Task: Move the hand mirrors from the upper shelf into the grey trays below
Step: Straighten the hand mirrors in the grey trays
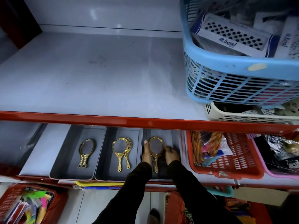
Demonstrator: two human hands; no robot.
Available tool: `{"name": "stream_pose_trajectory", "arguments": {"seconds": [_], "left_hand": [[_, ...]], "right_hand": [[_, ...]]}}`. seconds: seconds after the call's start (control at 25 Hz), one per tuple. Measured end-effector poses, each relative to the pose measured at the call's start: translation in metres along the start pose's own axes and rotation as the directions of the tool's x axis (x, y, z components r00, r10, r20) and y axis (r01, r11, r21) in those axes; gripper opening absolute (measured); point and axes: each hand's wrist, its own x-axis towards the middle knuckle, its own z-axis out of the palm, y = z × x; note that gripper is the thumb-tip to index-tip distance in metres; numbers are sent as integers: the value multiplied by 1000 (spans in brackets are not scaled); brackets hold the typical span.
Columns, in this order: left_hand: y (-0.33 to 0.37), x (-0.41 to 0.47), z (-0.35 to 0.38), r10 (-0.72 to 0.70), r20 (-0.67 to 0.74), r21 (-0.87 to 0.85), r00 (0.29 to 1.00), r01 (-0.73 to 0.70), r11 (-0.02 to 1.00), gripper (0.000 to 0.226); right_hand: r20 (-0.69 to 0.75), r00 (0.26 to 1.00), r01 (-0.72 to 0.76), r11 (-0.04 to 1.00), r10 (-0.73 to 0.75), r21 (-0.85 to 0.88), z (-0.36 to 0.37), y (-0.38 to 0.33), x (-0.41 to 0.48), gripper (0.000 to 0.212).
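Three grey trays stand side by side on the lower shelf. The left tray (64,152) holds stacked gold oval hand mirrors (85,151). In the middle tray (103,159) lie gold round hand mirrors (121,151), one over another. Inside the right tray (169,136), both hands flank a gold oval hand mirror (155,150). My left hand (146,155) touches its left rim, and my right hand (171,155) touches its right rim. The upper shelf (97,78) shows no mirrors.
A blue basket (234,62) of packets sits on a cream basket (242,115) at the upper shelf's right. Red (226,168) and pink (283,174) baskets stand right of the trays. The red shelf edge (113,120) overhangs the trays. More baskets lie below.
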Motion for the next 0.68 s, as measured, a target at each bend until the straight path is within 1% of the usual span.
{"name": "stream_pose_trajectory", "arguments": {"seconds": [0.12,0.2,0.28,0.36,0.52,0.6,0.68], "left_hand": [[-2,10,-1,-20,-19,-2,1000,20,1000,69],[-4,9,-2,-26,-17,26,1000,27,999,72],[-5,5,-3,-38,-18,45,999,38,998,76],[-6,4,-4,-46,-24,36,999,46,998,77],[-2,2,-3,-34,-18,33,999,34,999,76],[-1,2,-2,-34,-16,26,999,35,999,75],[-1,1,-2,-31,-14,30,999,31,999,74]], "right_hand": [[46,998,34,999,-35,31,3,2,6,39],[63,997,39,996,-44,83,5,20,27,32],[63,998,11,986,-22,169,5,35,39,29],[46,999,-17,975,7,221,4,34,28,30],[45,998,-40,974,31,221,4,20,13,28],[26,998,-56,973,51,225,4,10,3,30],[46,997,-78,965,69,251,4,8,0,34]]}}
